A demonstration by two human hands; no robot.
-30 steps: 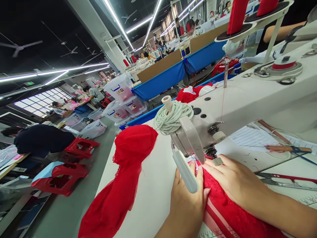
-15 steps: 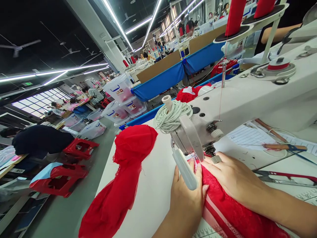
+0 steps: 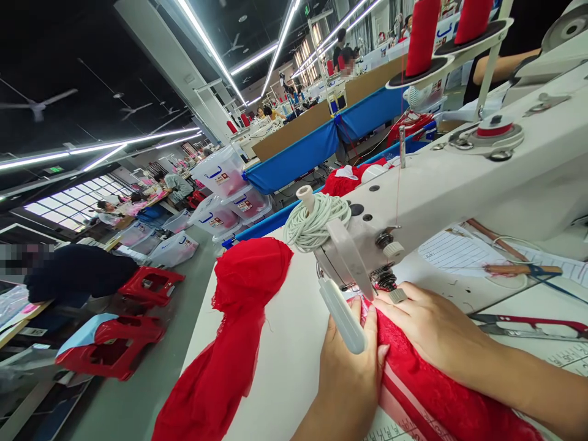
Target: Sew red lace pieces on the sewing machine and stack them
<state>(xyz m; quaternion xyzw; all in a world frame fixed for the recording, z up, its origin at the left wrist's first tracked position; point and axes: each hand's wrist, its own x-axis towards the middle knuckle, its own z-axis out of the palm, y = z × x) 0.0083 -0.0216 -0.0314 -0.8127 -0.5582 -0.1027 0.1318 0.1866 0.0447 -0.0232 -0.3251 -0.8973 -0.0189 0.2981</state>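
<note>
A white sewing machine (image 3: 463, 184) stands on the white table (image 3: 285, 343). Red lace fabric (image 3: 427, 392) runs under its needle area (image 3: 383, 285) toward me. My left hand (image 3: 351, 367) lies flat on the fabric's left edge, fingers stretched toward the needle, partly behind a white guide lever (image 3: 342, 315). My right hand (image 3: 434, 327) rests flat on the fabric to the right of the needle, fingertips close to the presser foot. Neither hand grips the cloth; both press it down.
A pile of red lace pieces (image 3: 234, 331) hangs over the table's left side. Coiled white cord (image 3: 315, 223) sits on the machine head. Scissors (image 3: 528, 327) and a wooden-handled tool (image 3: 519, 269) lie at right. Red stools (image 3: 119, 340), plastic bins (image 3: 223, 184) and other workers fill the aisle left.
Both hands and the fabric have stayed almost in place at the needle; the view has drifted slightly, shifting the machine a little left and up.
</note>
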